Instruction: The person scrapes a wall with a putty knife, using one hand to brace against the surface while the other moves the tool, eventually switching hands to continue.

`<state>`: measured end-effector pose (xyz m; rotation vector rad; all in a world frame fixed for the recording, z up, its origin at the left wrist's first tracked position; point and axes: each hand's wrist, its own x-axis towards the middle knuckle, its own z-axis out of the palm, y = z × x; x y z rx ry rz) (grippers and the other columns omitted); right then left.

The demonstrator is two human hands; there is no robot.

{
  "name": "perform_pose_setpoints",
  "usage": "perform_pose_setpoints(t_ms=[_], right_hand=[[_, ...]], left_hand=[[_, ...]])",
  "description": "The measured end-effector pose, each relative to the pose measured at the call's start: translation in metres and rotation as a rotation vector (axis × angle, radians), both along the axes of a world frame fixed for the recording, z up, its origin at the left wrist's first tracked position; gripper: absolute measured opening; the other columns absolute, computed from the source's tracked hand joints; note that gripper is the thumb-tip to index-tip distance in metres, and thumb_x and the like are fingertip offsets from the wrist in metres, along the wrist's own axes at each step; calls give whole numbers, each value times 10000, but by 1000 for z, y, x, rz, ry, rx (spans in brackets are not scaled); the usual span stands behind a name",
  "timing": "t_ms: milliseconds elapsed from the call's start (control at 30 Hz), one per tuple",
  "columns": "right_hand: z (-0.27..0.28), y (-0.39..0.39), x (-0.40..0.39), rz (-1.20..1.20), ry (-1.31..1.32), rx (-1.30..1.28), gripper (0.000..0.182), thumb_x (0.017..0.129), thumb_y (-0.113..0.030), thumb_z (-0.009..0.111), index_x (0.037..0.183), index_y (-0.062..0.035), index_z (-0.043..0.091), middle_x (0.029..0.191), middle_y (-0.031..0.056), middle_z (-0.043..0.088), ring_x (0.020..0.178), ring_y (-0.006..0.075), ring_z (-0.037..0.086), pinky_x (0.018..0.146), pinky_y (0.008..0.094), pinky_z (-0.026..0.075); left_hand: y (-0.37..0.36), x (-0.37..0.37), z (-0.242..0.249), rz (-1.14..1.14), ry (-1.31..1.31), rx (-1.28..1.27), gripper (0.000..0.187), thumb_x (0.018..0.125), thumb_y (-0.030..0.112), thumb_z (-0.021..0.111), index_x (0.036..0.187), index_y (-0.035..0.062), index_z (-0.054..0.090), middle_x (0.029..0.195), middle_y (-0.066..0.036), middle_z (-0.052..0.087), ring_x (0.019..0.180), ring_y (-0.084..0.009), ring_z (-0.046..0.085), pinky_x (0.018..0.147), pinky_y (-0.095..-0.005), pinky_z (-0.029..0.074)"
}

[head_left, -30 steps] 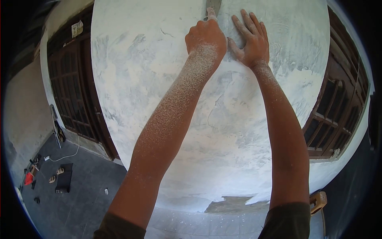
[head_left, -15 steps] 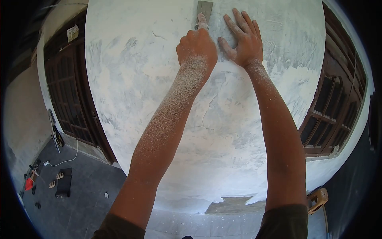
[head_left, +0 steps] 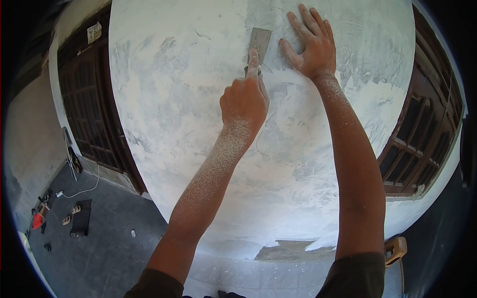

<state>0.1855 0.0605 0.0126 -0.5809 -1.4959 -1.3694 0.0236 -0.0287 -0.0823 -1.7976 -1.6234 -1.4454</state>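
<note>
My left hand [head_left: 244, 99] is wrapped round the handle of a putty knife [head_left: 260, 40], its index finger stretched along the flat grey blade. The blade lies against the white, patchy wall [head_left: 208, 149]; most of the handle is hidden in my fist. Up and to the right, my right hand [head_left: 316, 49] rests on the wall with fingers spread, holding nothing. Pale dust coats my left forearm and the fingers of both hands. A greyer strip of wall shows just above the blade.
A dark wooden door [head_left: 87, 104] stands at left, a wooden window [head_left: 417, 144] at right. On the grey floor lie a black mat [head_left: 81, 218], sandals [head_left: 66, 220], a white cable [head_left: 87, 189] and a red item [head_left: 37, 220]. A yellowish wooden piece [head_left: 396, 250] is low at right.
My left hand has drawn the putty knife down the wall. My right hand stays spread on the wall, appearing slightly higher and further right as the view shifts a little.
</note>
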Motion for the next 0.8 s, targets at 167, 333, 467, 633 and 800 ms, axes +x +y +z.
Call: perform_pose_setpoints(t_ms=[167,333,467,633,800], right_hand=[[2,1,2,8,-11,16,624,839,-446,712,1421,-271,571,1551,35,450,1458,270,368,1228,488,230],[0,1,2,28,-6,2,610,836,-442,709,1406,-261,588,1547,41,456,1460,274,366,1227,493,231],[0,2,1,21,-9,15,597,838,-430,708,1399,-259,596,1541,40,463,1462,269,363,1229,489,227],[0,0,2,26,6,-11,588,845,-418,701,1401,-259,593,1546,29,458,1465,252,359,1233,481,218],[0,0,3,38,-1,-7,582,849,-415,697,1399,-252,595,1547,28,456,1465,254,360,1235,476,212]], left_hand=[[16,-3,37,26,-30,205,523,1012,218,520,1508,86,418,752,-179,707,741,-357,731,656,-464,608],[11,4,-5,58,-13,137,508,1011,227,531,1498,110,447,751,-186,706,716,-344,733,642,-463,608],[19,-2,15,70,-25,228,509,1010,242,535,1495,109,453,770,-176,714,715,-346,732,653,-464,609],[21,-7,49,74,-11,328,506,1013,243,513,1499,115,449,816,-205,720,773,-345,734,704,-475,606],[11,2,11,23,-24,42,524,1015,236,511,1517,119,418,852,-219,723,842,-331,734,768,-496,596]])
